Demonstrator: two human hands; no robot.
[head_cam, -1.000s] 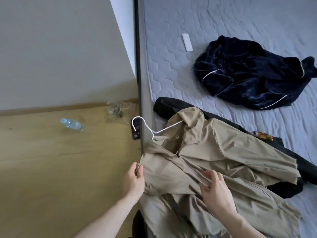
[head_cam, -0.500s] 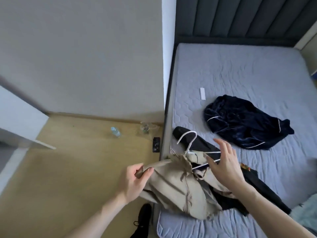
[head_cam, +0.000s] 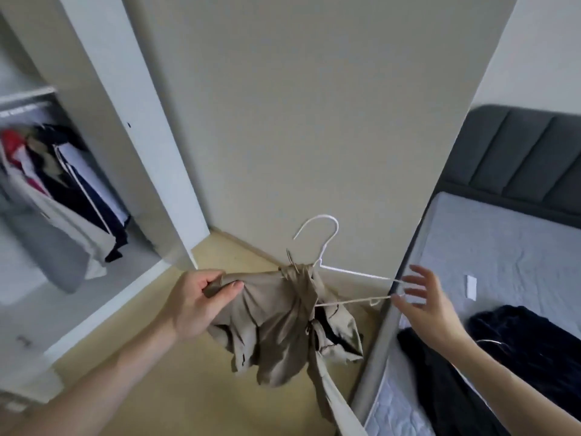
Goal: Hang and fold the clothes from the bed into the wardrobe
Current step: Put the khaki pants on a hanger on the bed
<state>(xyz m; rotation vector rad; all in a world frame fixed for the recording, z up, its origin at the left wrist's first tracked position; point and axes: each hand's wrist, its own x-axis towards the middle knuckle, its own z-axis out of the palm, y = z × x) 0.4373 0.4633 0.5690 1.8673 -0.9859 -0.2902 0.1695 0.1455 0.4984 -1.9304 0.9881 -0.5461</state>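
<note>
Jacket (head_cam: pixel 283 322) hangs lopsided off its hanger (head_cam: pixel 327 247); my left hand (head_cam: pixel 196 305) pinches one shoulder, right hand (head_cam: pixel 430 309) spread wide, should seat the bare arm.

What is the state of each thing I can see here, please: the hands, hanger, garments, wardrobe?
Left hand: grips one end of the beige garment.
Right hand: open, fingers spread at the hanger's bare end.
Beige garment: lifted off the bed, bunched, half on the hanger.
White hanger: in the air, hook up, right arm bare.
Wardrobe: open, clothes hanging inside.
Dark garments: lying on the bed.
</note>
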